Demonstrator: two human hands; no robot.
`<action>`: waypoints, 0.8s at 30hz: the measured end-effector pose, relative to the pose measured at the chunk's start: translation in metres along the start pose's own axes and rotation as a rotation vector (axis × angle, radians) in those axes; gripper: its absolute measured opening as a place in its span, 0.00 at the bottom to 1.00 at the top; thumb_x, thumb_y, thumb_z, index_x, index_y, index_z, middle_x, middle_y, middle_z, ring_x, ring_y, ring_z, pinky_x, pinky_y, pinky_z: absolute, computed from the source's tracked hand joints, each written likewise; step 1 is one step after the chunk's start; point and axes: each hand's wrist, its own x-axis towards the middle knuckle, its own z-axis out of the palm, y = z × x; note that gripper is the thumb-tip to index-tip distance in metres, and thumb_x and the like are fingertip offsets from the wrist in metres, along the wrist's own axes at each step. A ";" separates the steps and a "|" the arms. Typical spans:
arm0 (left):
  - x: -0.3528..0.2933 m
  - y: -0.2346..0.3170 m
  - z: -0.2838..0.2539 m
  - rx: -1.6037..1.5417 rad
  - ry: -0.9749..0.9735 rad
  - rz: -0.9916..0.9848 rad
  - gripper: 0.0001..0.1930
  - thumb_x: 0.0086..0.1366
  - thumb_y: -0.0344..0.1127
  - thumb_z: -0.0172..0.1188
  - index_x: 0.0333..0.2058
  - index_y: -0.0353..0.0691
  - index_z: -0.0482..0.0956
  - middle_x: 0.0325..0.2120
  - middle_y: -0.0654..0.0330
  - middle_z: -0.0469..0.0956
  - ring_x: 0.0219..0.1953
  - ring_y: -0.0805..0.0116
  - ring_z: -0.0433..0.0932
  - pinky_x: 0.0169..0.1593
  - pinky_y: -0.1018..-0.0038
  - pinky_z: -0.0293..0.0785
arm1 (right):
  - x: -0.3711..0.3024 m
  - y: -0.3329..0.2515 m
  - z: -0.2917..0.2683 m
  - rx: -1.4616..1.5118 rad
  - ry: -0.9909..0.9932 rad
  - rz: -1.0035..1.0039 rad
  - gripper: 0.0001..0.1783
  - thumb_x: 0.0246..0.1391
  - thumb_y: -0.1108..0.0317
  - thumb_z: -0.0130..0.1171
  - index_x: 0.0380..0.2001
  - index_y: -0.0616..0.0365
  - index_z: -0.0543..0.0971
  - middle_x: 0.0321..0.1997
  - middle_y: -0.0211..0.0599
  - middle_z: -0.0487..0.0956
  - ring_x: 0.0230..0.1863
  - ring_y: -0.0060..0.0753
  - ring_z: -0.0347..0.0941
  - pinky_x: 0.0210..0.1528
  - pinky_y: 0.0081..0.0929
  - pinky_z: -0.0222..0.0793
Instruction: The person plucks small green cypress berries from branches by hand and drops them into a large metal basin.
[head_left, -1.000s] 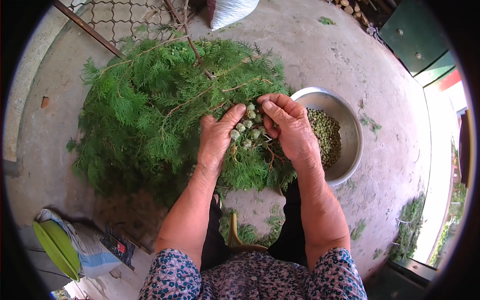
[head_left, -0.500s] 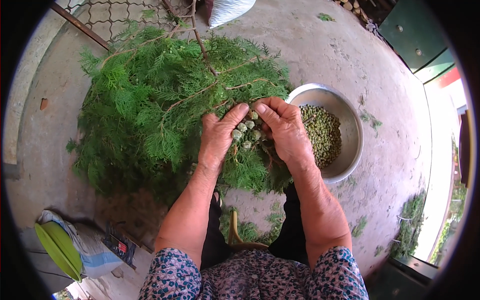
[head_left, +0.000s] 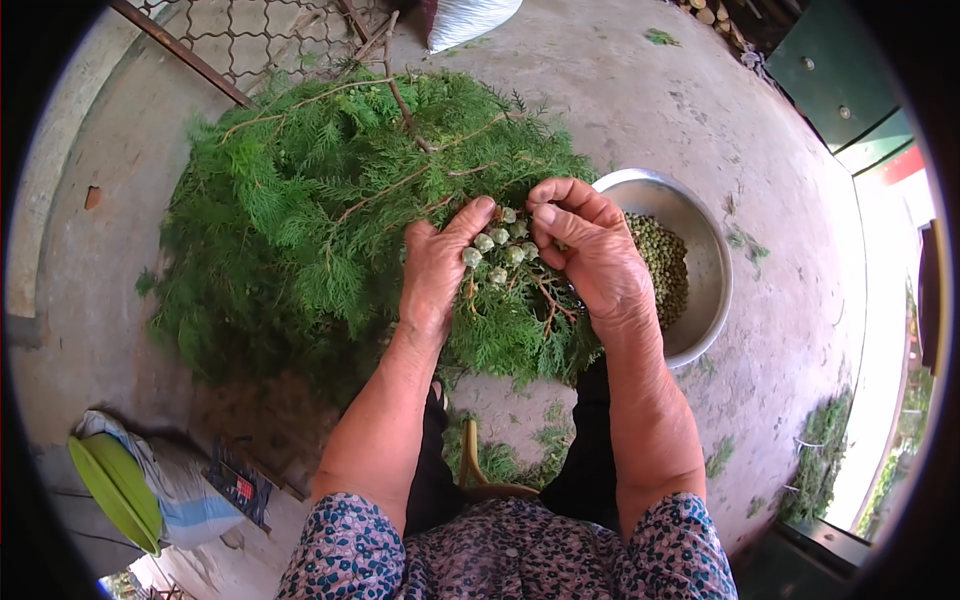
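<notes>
A big heap of green conifer branches (head_left: 330, 190) with flat, scaly sprays lies in front of me. My left hand (head_left: 432, 270) is closed on a leafy sprig, its thumb beside a cluster of pale green cones (head_left: 484, 243). Just right of that cluster is my right hand (head_left: 603, 260), its thumb and fingers bent together in a pinch. Whatever may be between those fingertips is hidden. Beyond the right hand stands a round metal basin (head_left: 716, 300), partly filled with small green cones (head_left: 664, 265); my hand and wrist cover its left side.
A bare brown stem (head_left: 398, 95) sticks out of the heap's far side. A white sack (head_left: 470, 22) stands at the far edge. A lime-green plastic basin (head_left: 115, 490) rests at lower left. Loose green sprigs (head_left: 820, 450) lie on the concrete floor at right.
My right hand has moved right, away from my left thumb, and its fingers have curled. More of the cone cluster shows now. My left hand keeps its hold on the sprig.
</notes>
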 end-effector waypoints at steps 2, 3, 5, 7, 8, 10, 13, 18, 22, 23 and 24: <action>0.002 -0.001 0.000 0.002 -0.015 0.015 0.10 0.55 0.36 0.62 0.32 0.35 0.77 0.24 0.64 0.77 0.22 0.78 0.74 0.26 0.80 0.71 | 0.000 0.002 0.007 -0.183 0.014 -0.056 0.09 0.49 0.73 0.58 0.34 0.62 0.75 0.28 0.27 0.74 0.28 0.16 0.67 0.28 0.13 0.62; 0.002 -0.001 0.000 0.023 -0.025 0.031 0.10 0.55 0.35 0.62 0.32 0.34 0.77 0.24 0.63 0.77 0.22 0.78 0.74 0.26 0.80 0.71 | 0.000 0.004 0.010 -0.365 0.027 -0.112 0.10 0.48 0.72 0.59 0.36 0.63 0.75 0.27 0.26 0.74 0.29 0.16 0.67 0.30 0.13 0.63; 0.001 0.000 0.000 0.045 -0.034 0.046 0.10 0.55 0.35 0.61 0.33 0.34 0.77 0.25 0.63 0.77 0.23 0.77 0.75 0.26 0.80 0.71 | 0.003 0.007 0.008 -0.492 0.011 -0.155 0.11 0.49 0.72 0.59 0.37 0.64 0.75 0.28 0.26 0.73 0.30 0.16 0.67 0.34 0.14 0.65; -0.002 0.002 0.002 0.019 -0.044 0.024 0.10 0.55 0.34 0.61 0.33 0.33 0.77 0.25 0.63 0.78 0.23 0.77 0.75 0.27 0.80 0.71 | 0.005 0.010 0.007 -0.583 0.048 -0.144 0.09 0.50 0.71 0.57 0.36 0.63 0.75 0.25 0.25 0.72 0.26 0.14 0.65 0.28 0.14 0.62; -0.003 0.001 0.002 0.020 -0.043 0.022 0.10 0.55 0.34 0.61 0.33 0.33 0.77 0.25 0.63 0.78 0.23 0.77 0.75 0.27 0.80 0.71 | 0.003 0.008 0.008 -0.582 0.048 -0.143 0.09 0.50 0.71 0.57 0.36 0.63 0.75 0.25 0.25 0.72 0.26 0.14 0.65 0.28 0.14 0.62; -0.003 -0.001 0.004 -0.056 -0.050 0.019 0.09 0.55 0.33 0.61 0.32 0.34 0.77 0.25 0.63 0.77 0.23 0.78 0.75 0.26 0.80 0.71 | -0.003 -0.003 0.016 -0.399 0.111 0.078 0.07 0.53 0.70 0.55 0.34 0.62 0.75 0.21 0.25 0.70 0.23 0.14 0.61 0.23 0.13 0.58; 0.000 -0.005 -0.002 -0.101 -0.062 -0.006 0.09 0.55 0.34 0.62 0.31 0.35 0.77 0.24 0.64 0.77 0.22 0.78 0.74 0.25 0.80 0.72 | 0.003 0.002 0.004 0.007 0.096 0.170 0.08 0.54 0.67 0.53 0.32 0.61 0.75 0.18 0.24 0.68 0.20 0.15 0.59 0.20 0.12 0.53; -0.002 0.002 0.004 -0.093 0.000 0.006 0.09 0.55 0.36 0.61 0.26 0.36 0.77 0.20 0.63 0.77 0.18 0.75 0.74 0.22 0.80 0.71 | 0.003 -0.004 0.001 0.170 0.082 0.000 0.07 0.53 0.70 0.52 0.34 0.62 0.74 0.26 0.33 0.73 0.22 0.19 0.66 0.21 0.15 0.59; -0.001 0.001 0.001 -0.101 0.009 0.006 0.09 0.56 0.36 0.61 0.27 0.36 0.77 0.20 0.62 0.77 0.19 0.76 0.75 0.23 0.80 0.71 | 0.005 0.005 -0.004 0.187 0.055 0.035 0.06 0.53 0.72 0.52 0.35 0.61 0.74 0.28 0.33 0.74 0.23 0.19 0.66 0.21 0.14 0.59; 0.000 0.002 0.000 -0.087 0.004 0.012 0.09 0.56 0.36 0.60 0.28 0.36 0.77 0.21 0.62 0.77 0.19 0.76 0.75 0.23 0.81 0.71 | 0.006 0.007 -0.004 0.187 0.053 0.035 0.06 0.53 0.72 0.52 0.35 0.61 0.74 0.28 0.33 0.74 0.23 0.19 0.66 0.21 0.14 0.59; 0.001 0.001 0.000 -0.075 -0.003 0.016 0.09 0.56 0.36 0.60 0.29 0.35 0.77 0.22 0.63 0.77 0.19 0.77 0.74 0.24 0.81 0.71 | 0.006 0.007 -0.005 0.188 0.073 0.028 0.06 0.53 0.72 0.52 0.35 0.61 0.74 0.28 0.32 0.74 0.23 0.19 0.66 0.21 0.14 0.59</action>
